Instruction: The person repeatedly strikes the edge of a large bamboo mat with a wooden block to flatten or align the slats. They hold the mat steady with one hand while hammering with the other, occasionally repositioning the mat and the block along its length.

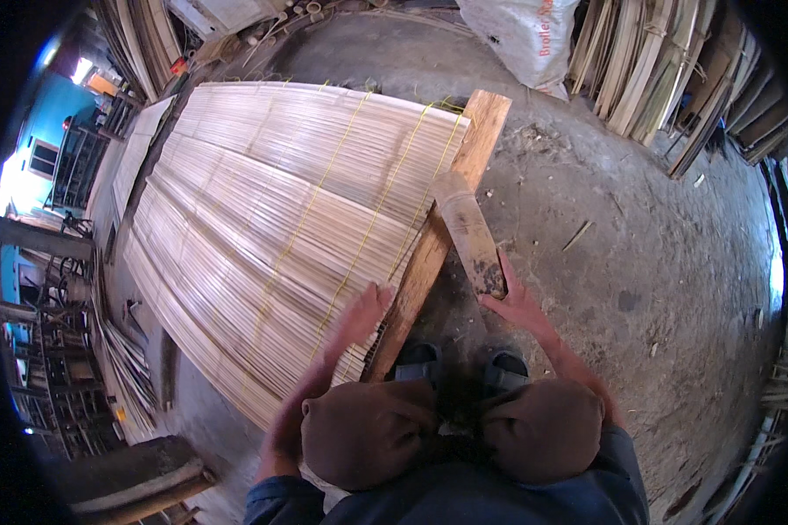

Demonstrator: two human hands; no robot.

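Note:
A large mat of thin bamboo slats [263, 219], tied with yellow string lines, lies spread on the concrete floor. A wooden plank [451, 197] lies along the mat's right edge. My left hand [359, 317] is flat and open, blurred, over the near edge of the mat beside the plank. My right hand [515, 302] grips the near end of a thick bamboo log [468, 232] that rests slanted on the plank. My knees and sandalled feet show at the bottom.
Bundles of bamboo strips [639, 61] lean at the back right. A white sack [521, 35] stands at the back. More slat stacks [131, 367] lie at left, and a thick log [140, 486] at the lower left.

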